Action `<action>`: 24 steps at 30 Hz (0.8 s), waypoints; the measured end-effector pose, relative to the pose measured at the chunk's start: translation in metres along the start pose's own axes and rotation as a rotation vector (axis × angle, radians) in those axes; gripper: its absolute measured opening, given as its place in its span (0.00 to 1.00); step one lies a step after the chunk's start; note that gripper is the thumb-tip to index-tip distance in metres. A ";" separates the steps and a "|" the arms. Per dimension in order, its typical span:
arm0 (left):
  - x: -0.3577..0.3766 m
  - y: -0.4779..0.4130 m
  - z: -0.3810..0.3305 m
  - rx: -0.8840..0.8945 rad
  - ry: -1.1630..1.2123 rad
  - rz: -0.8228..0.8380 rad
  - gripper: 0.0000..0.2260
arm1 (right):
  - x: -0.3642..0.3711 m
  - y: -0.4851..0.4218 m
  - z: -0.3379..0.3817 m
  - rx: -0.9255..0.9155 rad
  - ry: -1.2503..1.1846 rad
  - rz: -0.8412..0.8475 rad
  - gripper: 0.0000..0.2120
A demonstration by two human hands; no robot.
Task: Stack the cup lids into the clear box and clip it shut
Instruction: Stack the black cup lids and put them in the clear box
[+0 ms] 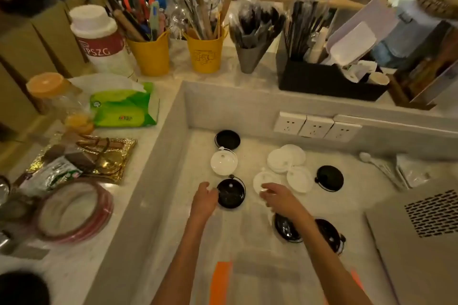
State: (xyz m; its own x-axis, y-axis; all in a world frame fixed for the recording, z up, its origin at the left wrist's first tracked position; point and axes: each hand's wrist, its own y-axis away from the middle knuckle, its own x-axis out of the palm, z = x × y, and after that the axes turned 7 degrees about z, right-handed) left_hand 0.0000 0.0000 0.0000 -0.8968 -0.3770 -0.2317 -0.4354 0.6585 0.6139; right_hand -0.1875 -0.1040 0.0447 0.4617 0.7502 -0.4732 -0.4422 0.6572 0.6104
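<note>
Black and white cup lids lie scattered on the sunken counter. My left hand [204, 199] reaches to the left rim of a black lid [231, 193], its fingertips touching the rim. My right hand [280, 199] pinches the near edge of a white lid [265, 179]. Farther back lie a black lid [227, 139], a white lid [223, 162], a stack of white lids [285, 158], one more white lid [298, 178] and a black lid [329, 178]. Two black lids [329, 233] sit partly under my right forearm. The clear box [260, 277] with orange clips [219, 280] stands between my arms, blurred.
A raised ledge surrounds the counter, with wall sockets [317, 127] at the back. Yellow utensil buckets [203, 53], a black organiser [329, 84], a green tissue pack [124, 109] and tape rolls [74, 210] stand on it. A grey machine [421, 242] and white spoons [381, 168] are on the right.
</note>
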 end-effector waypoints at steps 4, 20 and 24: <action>0.010 -0.014 -0.004 -0.084 0.049 -0.017 0.20 | 0.048 -0.037 0.029 0.089 0.013 0.066 0.28; 0.017 0.064 -0.028 0.283 0.337 0.125 0.11 | 0.048 -0.008 0.030 -0.162 -0.881 0.143 0.22; 0.020 0.078 -0.022 0.364 0.334 0.066 0.10 | 0.039 0.008 0.023 -0.214 -1.002 0.133 0.15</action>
State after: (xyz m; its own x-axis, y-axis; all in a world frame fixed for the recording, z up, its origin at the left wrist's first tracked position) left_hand -0.0504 0.0295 0.0599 -0.8751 -0.4755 0.0898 -0.4309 0.8502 0.3024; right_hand -0.1559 -0.0711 0.0461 0.7845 0.4771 0.3961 -0.6186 0.6460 0.4471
